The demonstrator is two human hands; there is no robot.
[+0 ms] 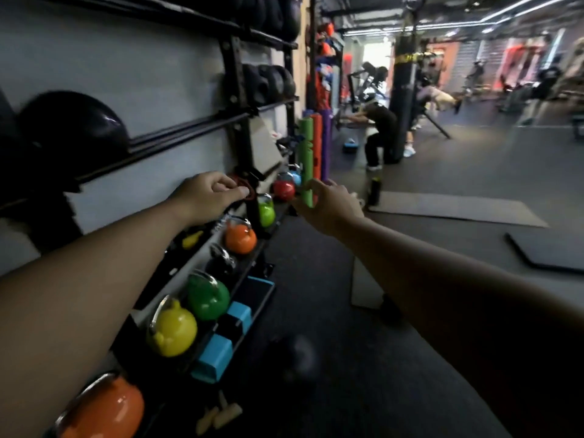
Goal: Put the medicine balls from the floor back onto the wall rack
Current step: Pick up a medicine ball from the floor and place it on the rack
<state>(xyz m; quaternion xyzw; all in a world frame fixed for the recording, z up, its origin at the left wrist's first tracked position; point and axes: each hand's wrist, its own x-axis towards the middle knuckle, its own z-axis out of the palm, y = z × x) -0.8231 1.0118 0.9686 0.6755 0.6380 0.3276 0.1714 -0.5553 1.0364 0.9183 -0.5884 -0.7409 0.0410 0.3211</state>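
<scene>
A black medicine ball (74, 121) rests on the middle rail of the black wall rack (189, 126) at the left. More dark balls sit further along on the middle rail (268, 83) and on the top rail (268, 14). One dark, blurred medicine ball (295, 358) lies on the floor below my arms, beside the kettlebell shelf. Both arms are stretched forward at waist height. My left hand (208, 196) has its fingers curled in, just in front of a red ring on the rack post. My right hand (328, 205) is empty with its fingers loosely apart.
Coloured kettlebells (172, 330) line a low shelf under the rack, with blue blocks (218, 349) below them. Upright green, orange and purple foam rollers (308, 159) stand ahead. Grey mats (455, 208) lie on the floor to the right. A person (379, 134) crouches by a black pillar.
</scene>
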